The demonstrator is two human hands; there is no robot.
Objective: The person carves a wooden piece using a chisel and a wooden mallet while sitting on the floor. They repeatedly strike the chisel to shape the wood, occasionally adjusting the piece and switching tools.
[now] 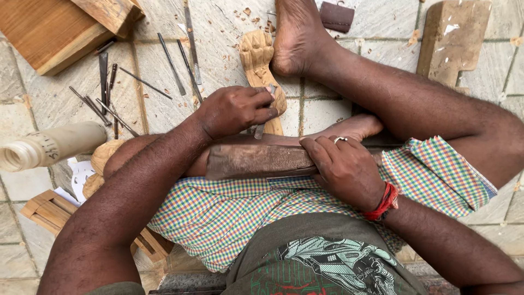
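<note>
Head view, looking down on a person sitting cross-legged on a stone-tile floor (338,38). Landmark: the pale wooden carving (261,65) lying on the tiles just ahead of the lap.

Carving: light, unfinished wood, a knobbly rounded top shaped like a clenched fist or cluster, narrowing to a plain shaft that is running back toward the person. A bare foot (297,38) is pressing against the carving's right side, touching it.

Left hand (234,111): curling tight around a metal chisel (261,128), fingers closed on it, over the carving's lower shaft; the chisel's upper end is showing above the knuckles. Whether the blade tip is touching wood, cannot tell.

Right hand (346,169): wrapping around one end of a dark, worn wooden mallet (256,161), which is lying across the lap just behind the carving. Ring on one finger, red thread at the wrist.

Left of the carving: loose chisels (109,104) scattered on the tiles, well apart from it. Further left, a pale turned wooden piece (52,146). Wood chips (256,19) lying beyond the carving's top. Right of the carving, a wooden block (453,38).
</note>
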